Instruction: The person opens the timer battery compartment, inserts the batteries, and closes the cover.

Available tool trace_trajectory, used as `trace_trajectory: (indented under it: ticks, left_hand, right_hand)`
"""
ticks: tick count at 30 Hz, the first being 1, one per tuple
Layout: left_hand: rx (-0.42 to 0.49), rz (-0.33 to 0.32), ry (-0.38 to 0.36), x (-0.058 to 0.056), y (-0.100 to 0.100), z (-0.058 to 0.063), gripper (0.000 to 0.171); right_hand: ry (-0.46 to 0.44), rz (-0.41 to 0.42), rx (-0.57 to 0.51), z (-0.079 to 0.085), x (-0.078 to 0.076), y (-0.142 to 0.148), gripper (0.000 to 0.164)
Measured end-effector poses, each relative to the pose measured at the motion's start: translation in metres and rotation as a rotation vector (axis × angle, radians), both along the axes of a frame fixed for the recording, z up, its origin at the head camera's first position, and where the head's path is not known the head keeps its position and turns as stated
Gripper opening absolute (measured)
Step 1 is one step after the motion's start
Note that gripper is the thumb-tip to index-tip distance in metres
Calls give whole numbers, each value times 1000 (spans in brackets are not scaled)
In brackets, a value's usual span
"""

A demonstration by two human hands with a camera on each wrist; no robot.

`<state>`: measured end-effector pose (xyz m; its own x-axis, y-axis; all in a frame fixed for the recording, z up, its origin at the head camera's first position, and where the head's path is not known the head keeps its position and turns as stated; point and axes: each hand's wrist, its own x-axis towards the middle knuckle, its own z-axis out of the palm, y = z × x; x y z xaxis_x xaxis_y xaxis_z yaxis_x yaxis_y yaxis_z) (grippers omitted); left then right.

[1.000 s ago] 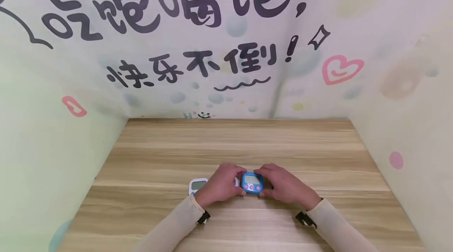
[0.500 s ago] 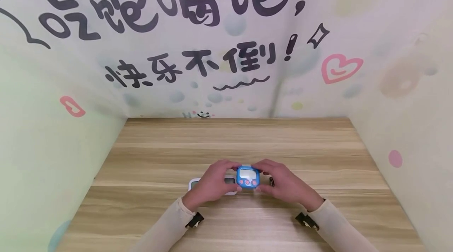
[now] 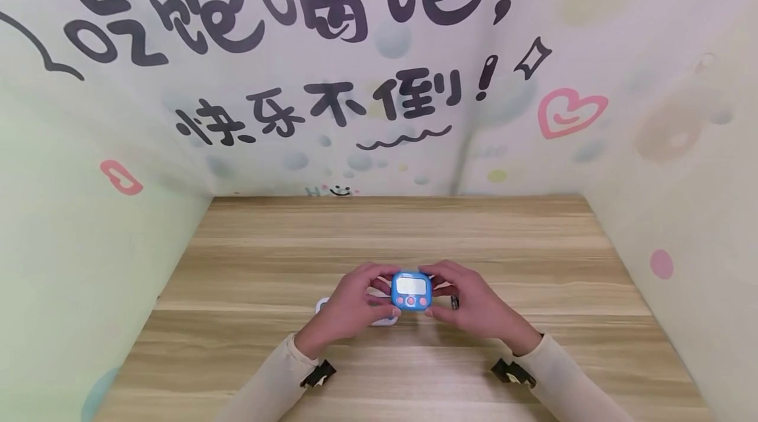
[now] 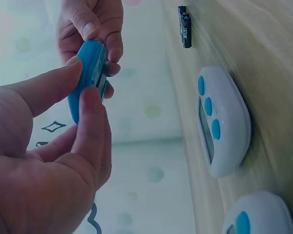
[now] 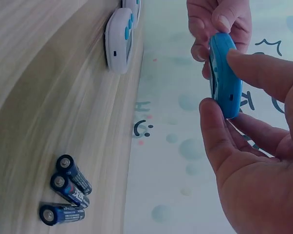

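Note:
A blue digital timer (image 3: pixel 411 290), with a pale screen and pink buttons, is held up off the table between both hands. Its left edge is pinched by the thumb and fingers of my left hand (image 3: pixel 349 303). On the opposite edge my right hand (image 3: pixel 474 300) grips it the same way. Both wrist views show the timer (image 4: pixel 90 73) edge-on, and a small slot shows on its side in the right wrist view. Below and behind the left hand lie two white timers; one white timer (image 4: pixel 224 122) has blue buttons, and the other white timer (image 4: pixel 261 214) is partly cut off.
Several dark blue batteries (image 5: pixel 68 183) lie on the wooden table (image 3: pixel 403 231), mostly hidden by the right hand in the head view. Printed walls (image 3: pixel 331 165) stand at the back and on both sides.
The blue timer has been lifted and moved slightly left, its screen tilting more toward the head camera. Both hands have moved with it; more of the batteries beside the right hand shows.

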<state>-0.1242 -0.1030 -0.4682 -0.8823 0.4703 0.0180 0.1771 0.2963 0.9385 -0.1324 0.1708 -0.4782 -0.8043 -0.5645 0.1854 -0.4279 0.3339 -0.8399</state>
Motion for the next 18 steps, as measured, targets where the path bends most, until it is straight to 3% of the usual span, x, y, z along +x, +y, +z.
trace_trajectory:
  ticks: [7,18]
  left_hand:
    - [60,-4,-103,4,-1,0,64]
    - [50,-2,-131,6,-3,-1,65]
  right_hand:
    - [-84,3,-47,1,3,-1,62]
    - [-155,44,-96,1,4,-1,60]
